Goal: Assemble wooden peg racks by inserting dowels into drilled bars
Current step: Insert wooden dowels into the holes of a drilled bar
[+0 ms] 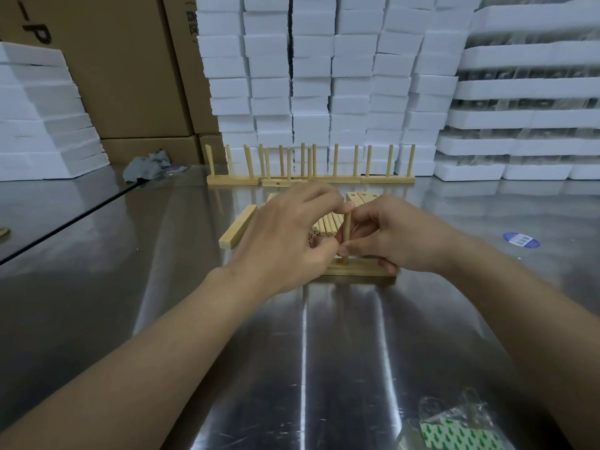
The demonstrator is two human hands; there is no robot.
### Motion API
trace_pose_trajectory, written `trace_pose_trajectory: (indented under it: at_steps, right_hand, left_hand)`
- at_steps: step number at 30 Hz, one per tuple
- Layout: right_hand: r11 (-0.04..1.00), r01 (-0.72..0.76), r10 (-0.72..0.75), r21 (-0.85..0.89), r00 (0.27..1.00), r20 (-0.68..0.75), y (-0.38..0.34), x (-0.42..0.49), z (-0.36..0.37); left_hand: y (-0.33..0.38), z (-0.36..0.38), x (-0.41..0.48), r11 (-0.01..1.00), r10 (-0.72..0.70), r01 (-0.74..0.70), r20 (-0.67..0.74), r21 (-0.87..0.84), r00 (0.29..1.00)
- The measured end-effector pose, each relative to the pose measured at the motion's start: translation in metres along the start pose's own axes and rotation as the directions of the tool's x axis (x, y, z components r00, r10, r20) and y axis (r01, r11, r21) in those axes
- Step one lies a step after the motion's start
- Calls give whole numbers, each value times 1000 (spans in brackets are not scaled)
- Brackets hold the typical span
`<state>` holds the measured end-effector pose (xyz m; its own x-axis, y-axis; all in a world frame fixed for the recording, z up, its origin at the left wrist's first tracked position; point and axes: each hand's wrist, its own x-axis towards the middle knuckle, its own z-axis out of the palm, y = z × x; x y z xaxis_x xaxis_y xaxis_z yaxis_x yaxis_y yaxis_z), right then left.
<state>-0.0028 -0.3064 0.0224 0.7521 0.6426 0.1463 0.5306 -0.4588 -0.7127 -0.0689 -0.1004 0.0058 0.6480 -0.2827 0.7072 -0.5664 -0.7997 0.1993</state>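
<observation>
Shiny steel table (324, 352), frame centre: an upright dowel (346, 235) stands in a drilled bar (360, 271). Fingers of the left hand (285, 241) pinch its top; the right hand (399, 238) pinches it lower down, curled fingers resting on the bar. Behind lie loose dowels (326, 226), then finished racks (311, 180) before stacked white foam blocks (324, 76).

foam blocks (311, 76) stacked at back | cardboard boxes (130, 60) rear left | grey rag (147, 167) | blue sticker (521, 239) | plastic bag (454, 427) near right

two hands (285, 235), roughly four racks (311, 180)
</observation>
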Motion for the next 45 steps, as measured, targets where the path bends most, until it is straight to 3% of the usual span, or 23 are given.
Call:
trace_pose_trajectory:
  at_steps: [12,17,23,28,36,45]
  right_hand:
    - [988,126,-136,-83,983,-125,1,7,28]
    - [995,100,-96,27,989,-112,-4,7,30]
    - [995,43,-69,-92,951,-302,5,16,39]
    - [941,3,-96,-337,961,-258,9,21,56]
    - [884,-1,-185,-468,918,-352,9,29,60]
    - [770,45,-301,-637,905,-301,7,30,61]
  left_hand:
    - [-3,-10,-1,996,-67,66,-20,-58,998]
    - [-13,-22,0,998,-60,60,-2,32,998]
    - [-25,-35,0,993,-97,98,-19,58,995]
    - [-35,-38,1,991,-87,88,-15,97,996]
    - [-47,-47,5,982,-182,184,54,-49,982]
    - [-55,-51,6,972,-206,215,95,-99,974]
